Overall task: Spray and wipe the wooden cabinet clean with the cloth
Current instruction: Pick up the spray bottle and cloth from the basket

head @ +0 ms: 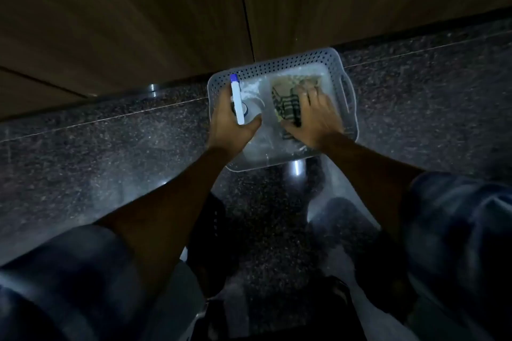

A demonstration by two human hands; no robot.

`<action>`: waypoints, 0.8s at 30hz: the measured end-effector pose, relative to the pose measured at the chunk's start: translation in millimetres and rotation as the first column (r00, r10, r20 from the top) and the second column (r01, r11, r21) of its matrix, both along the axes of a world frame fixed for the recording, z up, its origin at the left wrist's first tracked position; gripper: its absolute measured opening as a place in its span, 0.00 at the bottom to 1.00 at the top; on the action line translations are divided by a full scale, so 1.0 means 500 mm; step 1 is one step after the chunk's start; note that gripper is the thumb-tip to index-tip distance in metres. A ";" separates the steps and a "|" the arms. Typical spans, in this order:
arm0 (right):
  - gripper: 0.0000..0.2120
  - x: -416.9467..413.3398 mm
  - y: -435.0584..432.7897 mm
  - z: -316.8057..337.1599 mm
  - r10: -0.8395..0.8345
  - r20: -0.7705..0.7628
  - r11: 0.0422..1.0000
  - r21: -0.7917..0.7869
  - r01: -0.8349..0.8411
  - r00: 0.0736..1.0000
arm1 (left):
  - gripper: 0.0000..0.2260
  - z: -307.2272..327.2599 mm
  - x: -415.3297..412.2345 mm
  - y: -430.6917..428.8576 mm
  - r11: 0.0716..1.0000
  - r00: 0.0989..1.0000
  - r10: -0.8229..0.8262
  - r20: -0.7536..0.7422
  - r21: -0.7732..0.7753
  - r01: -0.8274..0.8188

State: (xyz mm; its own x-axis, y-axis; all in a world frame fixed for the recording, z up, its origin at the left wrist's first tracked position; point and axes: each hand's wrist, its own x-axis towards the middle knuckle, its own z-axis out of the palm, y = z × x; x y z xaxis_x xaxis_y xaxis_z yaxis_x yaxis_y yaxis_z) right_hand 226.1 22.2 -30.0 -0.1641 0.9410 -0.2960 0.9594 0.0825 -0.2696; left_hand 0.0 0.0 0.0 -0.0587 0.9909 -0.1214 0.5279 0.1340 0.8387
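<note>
Checked cloth (285,104), folded, in the right half of the basket (341,63), close to its right wall. On top of it, the right hand (315,115): fingers spread and bent down over the fabric, thumb tucked against the near edge, grasping the cloth.

In the left half of the basket, the spray bottle (237,99), upright and seen from above: long white trigger head with a blue tip pointing toward the far left corner, clear body below. Round its neck, the left hand (231,126), fingers wrapped under the trigger head, thumb curled across the near side, holding the bottle.

Pale perforated plastic for the basket itself, with a slot handle in the right wall and a smeared bottom. Set on the dark speckled stone floor (110,144), far edge at the foot of the wooden cabinet (124,22); touching or just beside, cannot tell.

Cabinet across the whole far side: brown grain, a dark vertical seam between two doors, just left of the basket.

Nearer, bare forearms reaching down from dark checked sleeves (457,216) at both lower corners. Dim light throughout.
</note>
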 end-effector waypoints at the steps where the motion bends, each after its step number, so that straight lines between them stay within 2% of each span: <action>1: 0.50 -0.004 0.005 -0.014 0.016 -0.002 1.000 -0.006 -0.016 1.000 | 0.39 -0.009 0.002 0.006 1.000 1.000 0.017 0.015 0.009 -0.017; 6: 0.55 -0.024 0.023 -0.056 0.020 0.036 0.998 -0.060 -0.018 0.999 | 0.29 -0.029 0.008 0.027 0.989 0.999 0.045 -0.015 0.141 -0.043; 10: 0.54 -0.028 0.018 -0.085 0.012 0.057 0.996 -0.090 -0.007 0.998 | 0.27 -0.035 0.016 0.043 0.981 0.998 0.060 -0.007 0.186 -0.058; 14: 0.48 -0.033 0.011 -0.109 -0.021 0.053 0.999 -0.049 0.024 0.998 | 0.26 -0.051 0.026 0.051 0.978 0.996 0.090 0.016 0.186 -0.091; 19: 0.35 -0.044 0.004 -0.122 -0.038 0.071 0.999 0.022 0.036 0.997 | 0.26 -0.072 0.028 0.053 0.984 0.991 0.102 0.083 0.141 -0.113; 24: 0.34 -0.046 0.041 -0.101 -0.001 0.096 0.999 -0.050 0.005 0.995 | 0.21 -0.054 0.040 0.064 0.975 0.977 0.194 0.087 0.094 -0.202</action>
State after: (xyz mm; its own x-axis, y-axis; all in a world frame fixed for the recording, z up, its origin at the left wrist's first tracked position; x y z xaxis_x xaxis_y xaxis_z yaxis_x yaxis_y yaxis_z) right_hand 202.9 42.6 -80.5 -0.1298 0.9251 -0.3568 0.9813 0.0683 -0.1799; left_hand 20.2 31.9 -26.9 -0.2493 0.9679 -0.0325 0.4332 0.1414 0.8901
